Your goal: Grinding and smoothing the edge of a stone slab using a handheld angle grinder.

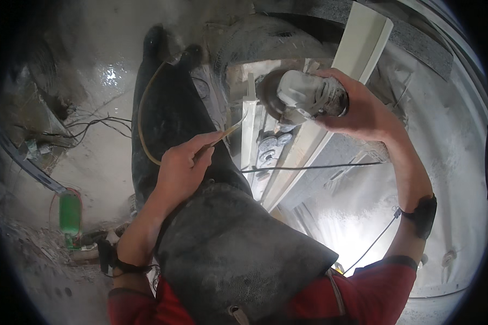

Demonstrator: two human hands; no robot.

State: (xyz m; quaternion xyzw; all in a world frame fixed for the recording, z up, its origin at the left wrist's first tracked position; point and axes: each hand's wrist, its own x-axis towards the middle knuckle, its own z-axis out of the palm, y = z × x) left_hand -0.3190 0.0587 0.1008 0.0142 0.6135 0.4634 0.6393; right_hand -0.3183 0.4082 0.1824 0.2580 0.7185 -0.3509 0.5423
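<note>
My right hand (360, 105) is closed around a dusty grey angle grinder (309, 92). A round disc (271, 95) shows at the grinder's left side, held over the pale long rails. My left hand (184, 162) pinches a thin tan hose (142, 116), whose pale tip points up and right below the grinder. The hose loops back along the dark apron (228, 238) that covers my front and legs. Between the rails, under the grinder, lie several small round discs (268, 149).
A pale rail (358, 43) slants across the right side, beside plastic sheeting (439, 135). A black cable (314, 167) crosses the rails. To the left, the wet floor (103, 157) has loose dark wires (95, 122) and a green bottle (69, 211).
</note>
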